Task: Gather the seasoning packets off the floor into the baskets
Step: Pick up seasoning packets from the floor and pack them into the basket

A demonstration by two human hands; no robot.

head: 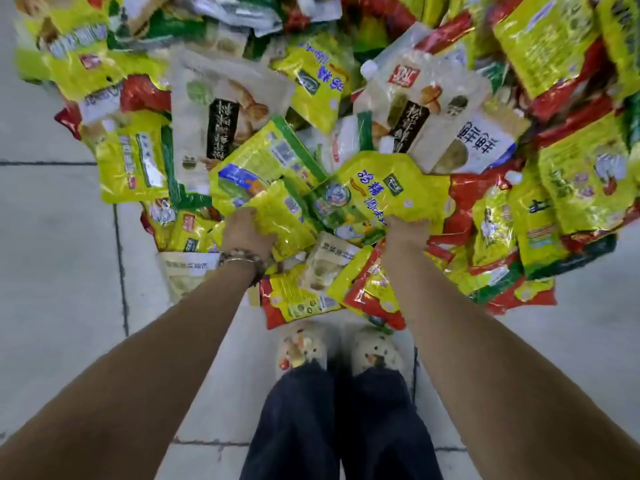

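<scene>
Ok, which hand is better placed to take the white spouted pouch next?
Right. The white spouted pouch lies just beyond the right hand, while the left hand would have to cross over. Both grip yellow packets, though.

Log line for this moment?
left hand grips yellow packet | right hand grips blue-lettered packet | baskets not in view
</scene>
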